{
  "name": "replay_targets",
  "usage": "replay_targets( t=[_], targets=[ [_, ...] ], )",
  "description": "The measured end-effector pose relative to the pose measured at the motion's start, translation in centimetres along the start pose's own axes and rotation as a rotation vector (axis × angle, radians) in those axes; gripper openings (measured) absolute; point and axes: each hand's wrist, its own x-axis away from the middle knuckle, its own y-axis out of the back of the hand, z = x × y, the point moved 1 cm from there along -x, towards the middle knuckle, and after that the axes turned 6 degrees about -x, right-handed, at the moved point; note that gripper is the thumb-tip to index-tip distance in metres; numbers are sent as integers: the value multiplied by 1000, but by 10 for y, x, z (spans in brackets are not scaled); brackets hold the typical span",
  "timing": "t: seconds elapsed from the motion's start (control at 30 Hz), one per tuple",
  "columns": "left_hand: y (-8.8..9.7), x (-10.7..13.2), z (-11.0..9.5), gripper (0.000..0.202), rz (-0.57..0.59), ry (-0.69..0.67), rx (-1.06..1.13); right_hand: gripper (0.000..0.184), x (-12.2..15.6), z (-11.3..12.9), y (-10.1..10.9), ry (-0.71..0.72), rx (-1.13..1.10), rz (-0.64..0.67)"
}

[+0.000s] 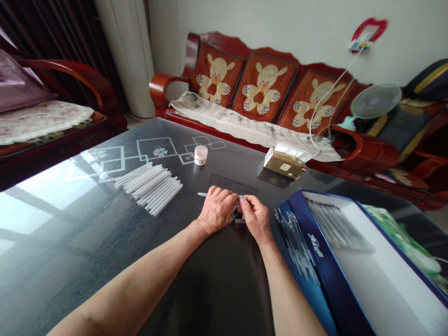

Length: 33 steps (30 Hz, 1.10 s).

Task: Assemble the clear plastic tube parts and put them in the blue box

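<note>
Your forearms (140,275) come in from the bottom edge. Your left hand (217,210) is curled closed over one thin white stick (202,194), whose long axis runs roughly sideways, its tip poking out left of that hand, so the left hand is nearer the tip. Your right hand (255,218) has its fingertips pinched together beside the left; what they grip is too hidden to tell. Left of both, on the glass-topped table (70,247), lies one pile of white sticks (149,189), perhaps fifteen, not exactly countable. Beyond sit one small white jar (200,155) and one brown packet (284,161). To your right, one open blue box (325,261) holds blurred rows of clear sticks (336,224).
</note>
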Motion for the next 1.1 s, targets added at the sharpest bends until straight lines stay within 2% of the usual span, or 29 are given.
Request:
replay_targets(
  t=[0.2, 0.4, 0.6, 0.67, 0.9, 1.0, 1.1],
  targets=[
    [0, 0, -3, 24, 32, -62, 24, 33, 2, 1, -2, 148, 193, -19],
    [-1, 0, -2, 24, 27, -49, 18, 41, 2, 0, -6, 181, 249, -51],
    [-3, 0, 0, 24, 6, 2, 19, 19, 2, 0, -5, 265, 223, -78],
    [-3, 1, 0, 24, 9, -6, 26, 17, 2, 1, -4, 287, 217, -58],
    [-1, 0, -3, 23, 24, -49, 37, 38, 2, 2, -5, 258, 198, -54],
    [-2, 0, -1, 23, 13, -17, 27, 31, 3, 0, -4, 224, 209, -87],
    [-3, 0, -1, 23, 9, -2, 20, 18, 3, -1, -4, 249, 204, -85]
  ],
)
